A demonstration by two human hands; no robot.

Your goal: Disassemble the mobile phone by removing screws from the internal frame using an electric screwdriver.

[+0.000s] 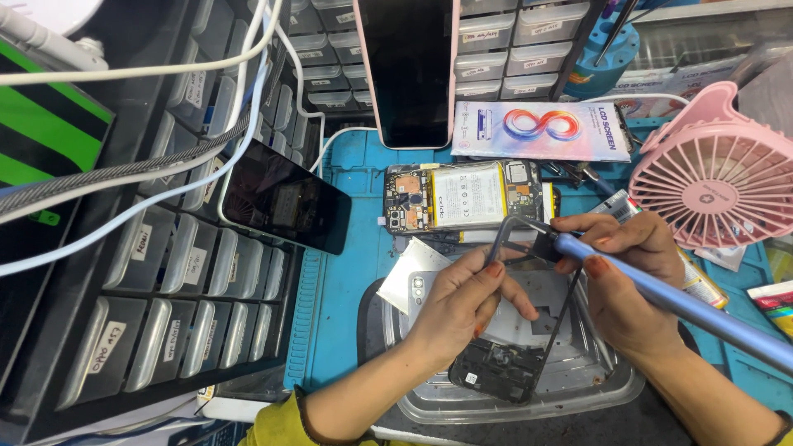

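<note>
Hands over clear plastic tray (429, 396), catching debris. Left hand (458, 301) gripping thin black phone frame (529, 314) tilted up for access; right hand (615, 268) wrapped round blue-handled brush tool (661, 293), tip at frame's top edge. Opened phone with white battery (462, 196) just beyond.

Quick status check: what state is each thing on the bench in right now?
Black plastic phone frame: bare, tilted over the clear plastic tray.
Left hand: grips the frame's top edge.
Right hand: holds the blue pen-shaped brush tool against the frame's top corner.
Opened phone with white battery: back off, lying flat.
Pink desk fan: cannot tell if spinning.
Black-screened phone: dark, propped against drawers.
</note>
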